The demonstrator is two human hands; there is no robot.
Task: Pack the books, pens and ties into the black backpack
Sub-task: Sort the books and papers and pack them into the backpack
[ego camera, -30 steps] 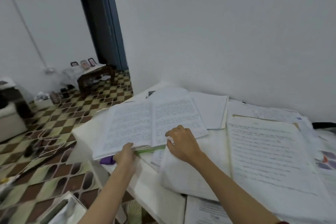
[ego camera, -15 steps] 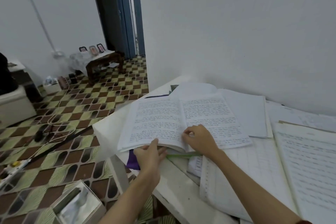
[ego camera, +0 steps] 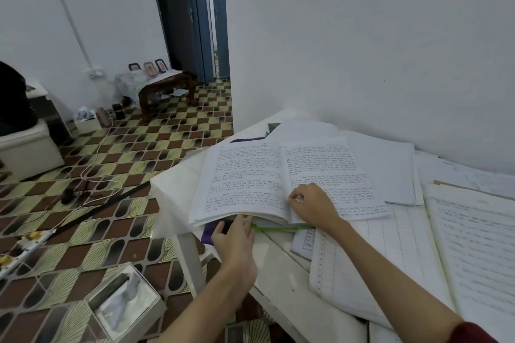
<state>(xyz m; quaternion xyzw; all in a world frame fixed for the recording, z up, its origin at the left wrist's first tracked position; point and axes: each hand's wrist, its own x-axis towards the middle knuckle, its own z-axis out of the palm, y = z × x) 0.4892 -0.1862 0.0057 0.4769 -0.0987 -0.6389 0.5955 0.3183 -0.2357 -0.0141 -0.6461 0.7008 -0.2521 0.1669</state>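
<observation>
A white table (ego camera: 281,267) by the wall is covered in papers, and an open notebook (ego camera: 278,178) full of handwriting lies at its near corner. The right hand (ego camera: 312,206) presses curled fingers on the right page — the left hand (ego camera: 237,237) slides loose fingers under the book's front edge, touching a purple tie (ego camera: 209,232) poking out there.

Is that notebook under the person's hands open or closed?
Open. The notebook lies spread flat on the table, two handwritten pages showing either side of the centre fold, with the right hand resting on it.
</observation>
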